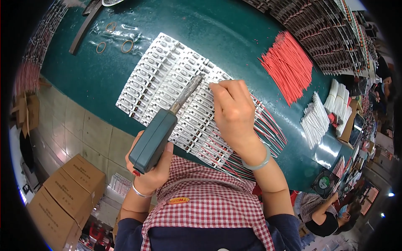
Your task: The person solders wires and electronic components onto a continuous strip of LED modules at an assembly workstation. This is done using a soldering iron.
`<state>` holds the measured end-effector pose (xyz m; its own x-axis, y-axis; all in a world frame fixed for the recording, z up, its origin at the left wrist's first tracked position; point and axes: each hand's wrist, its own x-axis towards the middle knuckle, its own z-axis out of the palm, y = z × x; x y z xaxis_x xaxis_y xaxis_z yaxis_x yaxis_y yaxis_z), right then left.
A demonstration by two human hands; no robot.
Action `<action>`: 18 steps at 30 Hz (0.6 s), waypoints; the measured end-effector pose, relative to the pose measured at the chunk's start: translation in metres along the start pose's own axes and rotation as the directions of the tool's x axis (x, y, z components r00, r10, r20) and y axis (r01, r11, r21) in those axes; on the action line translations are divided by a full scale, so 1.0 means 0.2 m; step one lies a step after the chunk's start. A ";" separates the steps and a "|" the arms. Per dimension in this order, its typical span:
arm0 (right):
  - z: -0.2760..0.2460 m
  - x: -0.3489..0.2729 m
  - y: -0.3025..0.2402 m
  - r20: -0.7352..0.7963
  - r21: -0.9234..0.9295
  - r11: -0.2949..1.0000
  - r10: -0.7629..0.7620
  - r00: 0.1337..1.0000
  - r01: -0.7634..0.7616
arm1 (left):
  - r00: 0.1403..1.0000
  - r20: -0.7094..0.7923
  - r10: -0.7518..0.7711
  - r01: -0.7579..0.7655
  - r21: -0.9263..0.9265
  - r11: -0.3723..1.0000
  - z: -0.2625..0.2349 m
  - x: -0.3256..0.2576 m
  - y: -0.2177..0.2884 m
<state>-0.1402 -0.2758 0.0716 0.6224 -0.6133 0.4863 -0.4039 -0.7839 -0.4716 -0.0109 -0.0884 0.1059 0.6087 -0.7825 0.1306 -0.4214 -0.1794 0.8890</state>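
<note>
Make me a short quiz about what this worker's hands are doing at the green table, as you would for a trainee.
1. True or false: the left hand grips the soldering iron by its grey-green handle.
2. What does the right hand rest on? A) the bundle of red wires B) the rows of white circuit boards C) the rubber bands
3. Fill in: the iron's metal tip points toward the ____ hand's fingertips.

Key: 1 true; 2 B; 3 right.
</note>
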 end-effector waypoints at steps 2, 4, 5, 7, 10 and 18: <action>-0.01 0.01 0.00 -0.004 0.029 0.999 0.021 1.000 -0.021 | 0.999 0.002 0.046 -0.046 0.021 0.999 0.00 0.00 0.00; -0.01 0.02 0.01 -0.044 0.018 1.000 0.016 0.999 -0.015 | 0.999 -0.016 -0.034 0.034 -0.021 0.999 0.01 0.01 0.02; -0.01 0.02 0.02 -0.044 0.017 1.000 0.016 0.999 -0.016 | 0.999 -0.015 -0.033 0.033 -0.022 0.999 0.01 0.02 0.03; 0.00 0.02 0.04 -0.024 -0.028 0.999 0.032 0.999 -0.032 | 1.000 0.012 0.020 -0.020 -0.001 1.000 0.02 0.04 0.03; 0.01 0.01 0.04 -0.038 -0.026 0.999 0.033 0.999 -0.034 | 0.998 0.063 -0.022 0.021 0.013 1.000 0.02 0.07 0.06; 0.02 0.01 0.04 -0.030 -0.039 0.999 0.027 0.999 -0.028 | 0.998 0.058 0.011 -0.012 0.018 1.000 0.04 0.09 0.05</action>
<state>-0.1392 -0.2838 0.0664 0.5911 -0.6365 0.4954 -0.4471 -0.7698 -0.4556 -0.0110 -0.1090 0.1135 0.5639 -0.8179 0.1144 -0.4406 -0.1808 0.8793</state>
